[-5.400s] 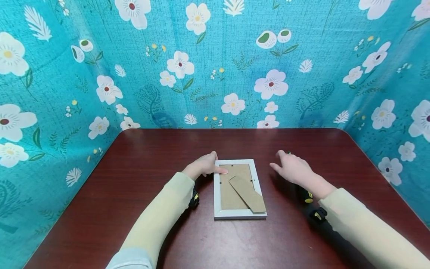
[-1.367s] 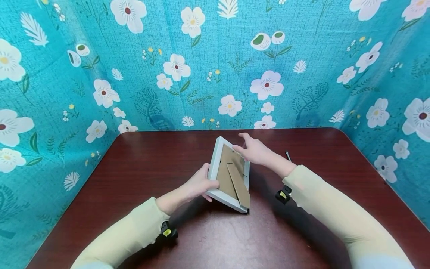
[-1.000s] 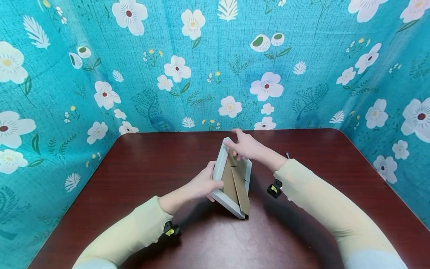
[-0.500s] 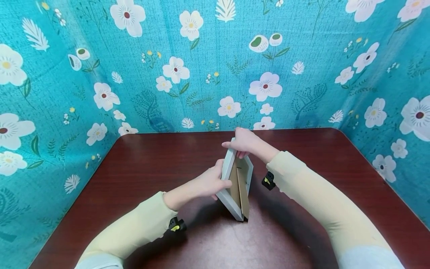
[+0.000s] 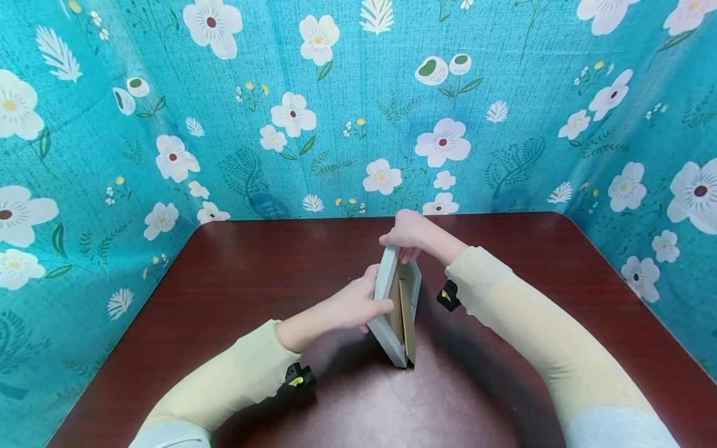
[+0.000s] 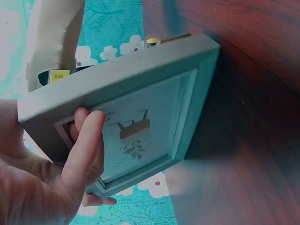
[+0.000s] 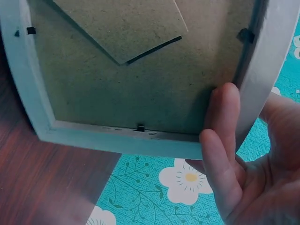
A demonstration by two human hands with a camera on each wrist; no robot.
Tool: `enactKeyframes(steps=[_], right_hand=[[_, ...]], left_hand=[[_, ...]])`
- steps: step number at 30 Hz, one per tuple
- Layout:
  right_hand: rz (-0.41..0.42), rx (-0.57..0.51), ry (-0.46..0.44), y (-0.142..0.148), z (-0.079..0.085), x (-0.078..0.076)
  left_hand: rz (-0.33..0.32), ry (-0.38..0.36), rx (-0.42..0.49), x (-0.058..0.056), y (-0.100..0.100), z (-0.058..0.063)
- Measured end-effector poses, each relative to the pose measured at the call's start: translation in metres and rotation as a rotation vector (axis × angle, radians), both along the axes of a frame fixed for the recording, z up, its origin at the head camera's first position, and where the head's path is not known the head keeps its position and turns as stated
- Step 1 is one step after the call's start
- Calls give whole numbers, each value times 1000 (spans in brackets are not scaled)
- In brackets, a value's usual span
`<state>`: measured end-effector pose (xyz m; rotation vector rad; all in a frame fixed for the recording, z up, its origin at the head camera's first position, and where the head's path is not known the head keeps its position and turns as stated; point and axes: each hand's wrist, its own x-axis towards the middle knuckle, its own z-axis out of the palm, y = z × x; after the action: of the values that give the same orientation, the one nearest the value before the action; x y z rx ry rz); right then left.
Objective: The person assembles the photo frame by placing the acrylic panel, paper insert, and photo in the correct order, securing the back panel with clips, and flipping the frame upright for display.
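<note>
A white photo frame (image 5: 384,280) stands tilted on the table, its back turned toward the right in the head view. My left hand (image 5: 357,303) grips its left side, thumb on the back and fingers round the front. At the upper corner, my right hand (image 5: 416,232) holds the rim, with fingertips (image 7: 227,101) against the brown backing board (image 7: 140,96) in the right wrist view. The cardboard stand leg (image 5: 409,330) sticks out slightly from the back. Small black tabs (image 7: 140,127) sit along the inner rim. In the left wrist view, a printed plant picture (image 6: 135,133) shows at the front.
The dark red wooden table (image 5: 252,267) runs back to a blue flowered cloth (image 5: 336,149), which also hangs at both sides. Black wrist devices with yellow marks (image 5: 299,375) sit under both sleeves.
The frame lay flat, back up, in the oldest view and has since been lifted and turned onto its edge. My right hand has come from the right side onto its upper corner.
</note>
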<state>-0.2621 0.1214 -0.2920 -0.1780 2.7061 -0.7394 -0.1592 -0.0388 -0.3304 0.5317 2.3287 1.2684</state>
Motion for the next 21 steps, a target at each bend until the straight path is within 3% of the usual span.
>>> enactKeyframes(steps=[9,14,18,21], right_hand=[[-41,-111,-9,17,-4,-4],[-42,-219,-10,32,-11,-5],[-24,-325,61,42,-11,1],[-4,-405,115,48,-11,7]], left_hand=[[-8,10,97,2,-1,1],[-3,43,203,-1,-9,-2],[41,91,274,-8,-18,-6],[113,140,283,-14,-25,-9]])
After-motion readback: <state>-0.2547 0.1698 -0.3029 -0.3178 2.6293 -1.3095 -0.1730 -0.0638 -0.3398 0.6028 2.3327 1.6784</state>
